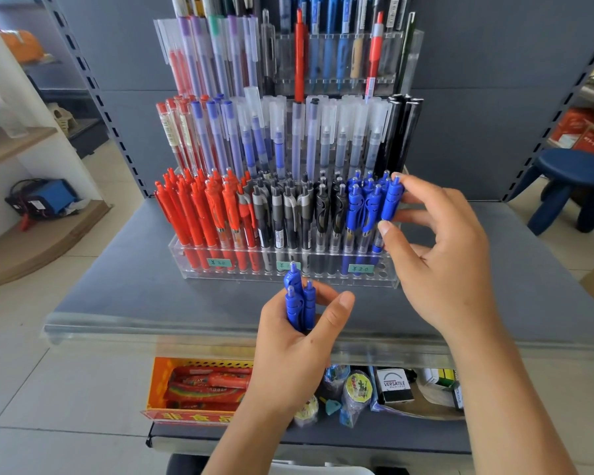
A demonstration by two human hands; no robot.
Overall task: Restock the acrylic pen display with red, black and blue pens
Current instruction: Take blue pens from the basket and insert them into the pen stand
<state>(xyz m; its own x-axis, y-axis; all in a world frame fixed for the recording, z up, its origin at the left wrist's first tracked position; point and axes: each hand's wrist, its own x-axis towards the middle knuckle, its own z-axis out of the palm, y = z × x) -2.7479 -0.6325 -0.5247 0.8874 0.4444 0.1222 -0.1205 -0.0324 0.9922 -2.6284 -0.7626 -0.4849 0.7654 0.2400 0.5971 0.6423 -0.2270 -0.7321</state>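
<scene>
Left hand (290,341), nearest the camera at 6 o'clock, is curled around 3 blue pens (298,303), upright, clicker ends projecting above the fingers. Right hand (439,248), at 3 o'clock, pinches 1 blue pen (392,199) between thumb and fingertips, upright, at the right end of the blue group. Beyond, the acrylic display (285,265) front row holds red pens (203,210) at 9 o'clock, black pens (299,210) centre, blue right.

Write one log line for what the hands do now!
left hand: holds blue pens | right hand: slots blue pen into display
</scene>
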